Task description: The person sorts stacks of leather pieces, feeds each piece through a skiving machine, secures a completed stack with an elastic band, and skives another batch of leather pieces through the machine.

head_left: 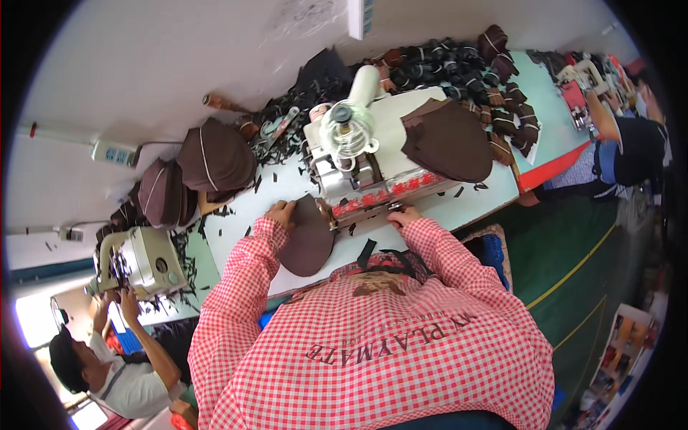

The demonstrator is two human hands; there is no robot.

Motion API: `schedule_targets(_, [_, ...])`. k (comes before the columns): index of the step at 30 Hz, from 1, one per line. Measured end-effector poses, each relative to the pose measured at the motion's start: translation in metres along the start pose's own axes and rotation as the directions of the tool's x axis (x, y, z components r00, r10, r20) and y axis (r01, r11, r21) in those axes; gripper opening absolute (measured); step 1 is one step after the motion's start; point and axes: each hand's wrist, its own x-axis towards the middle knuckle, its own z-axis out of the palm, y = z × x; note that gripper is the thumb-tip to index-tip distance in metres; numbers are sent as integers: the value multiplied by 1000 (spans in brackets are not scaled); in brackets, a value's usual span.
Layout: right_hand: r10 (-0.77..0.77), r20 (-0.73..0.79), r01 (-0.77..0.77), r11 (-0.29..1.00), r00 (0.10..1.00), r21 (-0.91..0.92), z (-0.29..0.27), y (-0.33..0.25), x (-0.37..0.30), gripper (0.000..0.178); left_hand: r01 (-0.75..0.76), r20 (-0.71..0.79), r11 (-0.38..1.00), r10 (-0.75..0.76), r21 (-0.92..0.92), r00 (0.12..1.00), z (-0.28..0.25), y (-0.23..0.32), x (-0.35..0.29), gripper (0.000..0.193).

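Observation:
My left hand is closed on the left edge of a dark brown rounded panel, which lies flat on the white worktable. The panel's right edge meets a small metal part at the front of a beige bench machine. At the machine's front edge, the bent fingers of my right hand are on a small metal fitting; the fingertips are partly hidden. A fanned stack of similar brown panels rests on the machine's flat top, to the right of a coil of whitish tubing.
Tied bundles of brown panels stand at the left. Dark scraps and small black bundles crowd the back. One co-worker works at another machine on the left; another is at the far right.

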Motion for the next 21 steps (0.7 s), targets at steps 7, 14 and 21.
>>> schedule_targets(7, [-322,-274,240,925,906,-294,18,-12,-22,38,101,27,961,-112,258,993,4,8,5,50])
schedule_targets(14, [-244,-260,116,898,934,-424,16,-23,-31,43,77,-47,911,-64,404,997,3,22,-2,46])
schedule_targets(21, [-413,93,387,721,906,-574,-8,-74,-107,60,-229,332,884,377,-407,865,-59,62,-28,25])
